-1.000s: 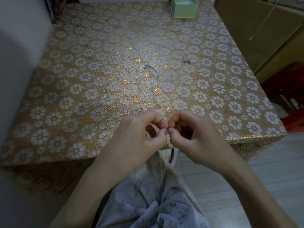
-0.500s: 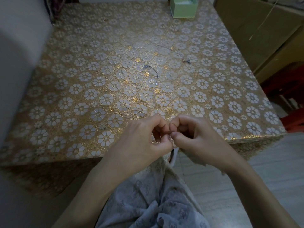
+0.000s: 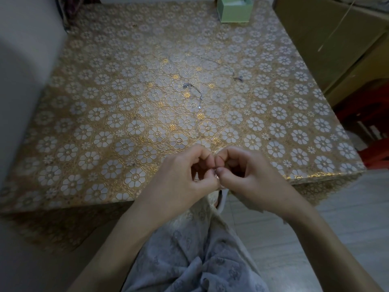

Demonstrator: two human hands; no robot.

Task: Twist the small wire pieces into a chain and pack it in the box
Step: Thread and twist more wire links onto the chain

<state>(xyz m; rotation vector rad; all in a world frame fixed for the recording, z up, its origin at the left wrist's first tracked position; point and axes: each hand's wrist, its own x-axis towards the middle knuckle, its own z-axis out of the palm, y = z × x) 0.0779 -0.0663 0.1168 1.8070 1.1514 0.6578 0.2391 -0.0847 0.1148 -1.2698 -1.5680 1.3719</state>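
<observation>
Both hands have come closer together than they were a moment ago. Back then there was a small gap between the fingertips. Now the left hand [image 3: 185, 175] and the right hand [image 3: 250, 175] touch at the tips, just over the near edge of the table [image 3: 84, 123].

The fingers of both hands are curled in, and each thumb presses against its first finger. It looks like they pinch a small wire piece [image 3: 216, 170] between them. Only a tiny shiny bit shows there, so it is hard to be sure what it is. The closing of the gap likely means the person is twisting or joining a link right now. This is a guess from how the fingers sit.

More of the work lies farther away on the table. One short bit of chain [image 3: 194, 91] rests near the middle, well apart from the hands. A longer, thin strand [image 3: 223, 67] curves behind it toward the right.

The green box [image 3: 234, 10] stands at the far edge of the table, far from both hands. Whether anything is in it cannot be seen. So the packing step is not yet done, and the pieces on the table still look separate from the one in the fingers.
</observation>
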